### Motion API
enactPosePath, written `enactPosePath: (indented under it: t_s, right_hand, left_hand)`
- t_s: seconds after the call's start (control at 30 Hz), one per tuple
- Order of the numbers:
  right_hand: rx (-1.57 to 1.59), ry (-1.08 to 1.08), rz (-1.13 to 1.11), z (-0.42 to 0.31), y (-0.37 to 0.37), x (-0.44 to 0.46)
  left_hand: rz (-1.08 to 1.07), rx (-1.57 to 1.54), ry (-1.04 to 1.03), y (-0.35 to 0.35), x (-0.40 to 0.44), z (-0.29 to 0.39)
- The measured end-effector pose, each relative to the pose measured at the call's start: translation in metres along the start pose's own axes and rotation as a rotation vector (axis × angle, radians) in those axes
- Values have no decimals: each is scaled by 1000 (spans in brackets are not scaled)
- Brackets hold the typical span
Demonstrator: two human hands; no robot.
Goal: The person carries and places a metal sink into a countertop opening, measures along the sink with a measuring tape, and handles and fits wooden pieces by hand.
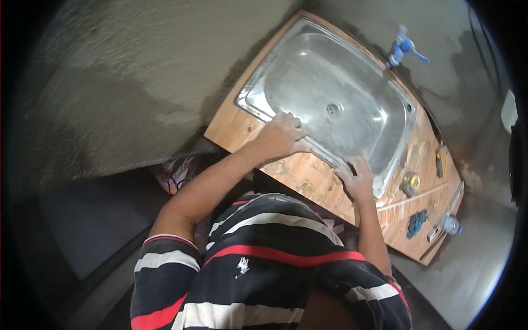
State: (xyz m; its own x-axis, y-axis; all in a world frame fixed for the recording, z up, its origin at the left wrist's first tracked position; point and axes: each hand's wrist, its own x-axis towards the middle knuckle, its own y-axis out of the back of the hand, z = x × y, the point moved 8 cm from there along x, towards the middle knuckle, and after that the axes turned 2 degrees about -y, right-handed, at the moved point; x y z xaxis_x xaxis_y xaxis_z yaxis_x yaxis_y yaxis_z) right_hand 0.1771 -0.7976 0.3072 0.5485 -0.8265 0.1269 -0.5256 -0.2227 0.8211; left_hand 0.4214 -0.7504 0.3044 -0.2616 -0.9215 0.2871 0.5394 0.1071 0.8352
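Observation:
A stainless steel sink (308, 82) sits in the wooden countertop (297, 175), its drain (332, 110) showing near the middle of the basin. My left hand (281, 135) lies over the sink's front rim, its fingers curled over the inner edge. Farther right along the same rim, my right hand (356, 177) grips the edge with bent fingers, the thumb apart. A stretch of bare metal rim shows between the two hands. The undersides of both hands are hidden.
A blue-handled tap (403, 48) sticks out from the wall behind the sink. On the countertop's right lie a tape measure (410, 185), a yellow-and-black handled tool (439, 164), a teal cloth (417, 224), a plastic bottle (451, 224) and a thin strip (415, 197).

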Motion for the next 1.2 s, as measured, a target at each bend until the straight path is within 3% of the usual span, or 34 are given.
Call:
enactPosePath:
  t_s: [0.13,0.23,0.3,0.33,0.4,0.53,0.63,0.8,0.87,0.93,1.07,1.2]
  right_hand:
    - [11,32,-24,15,3,-8]
    - [191,-241,33,58,29,-16]
    - [722,-373,453,101,68,-34]
    - [700,-390,487,108,82,-43]
    - [1079,-525,838,133,118,-76]
    - [1122,-589,1169,140,143,-118]
    - [1243,-602,1135,137,123,-115]
    - [1104,-713,868,118,53,-90]
    - [328,-577,857,111,61,-86]
    - [395,-604,840,73,78,-75]
    - [476,-159,675,22,63,-52]
    - [478,-267,768,39,75,-57]
  left_hand:
    - [43,-91,29,2,8,0]
    - [-35,-24,34,2,16,10]
    - [-62,-29,9,2,17,15]
    - [-68,-14,14,0,16,16]
    - [-80,-16,-23,-1,20,25]
    - [-197,-41,-9,-19,37,43]
    - [-316,-140,0,-37,51,64]
    - [-304,-119,-47,-48,50,64]
    - [-302,-123,-34,-43,49,65]
    - [-306,-144,-71,-45,54,76]
    - [-268,-162,-61,-43,56,86]
    - [-275,-127,-19,-44,57,94]
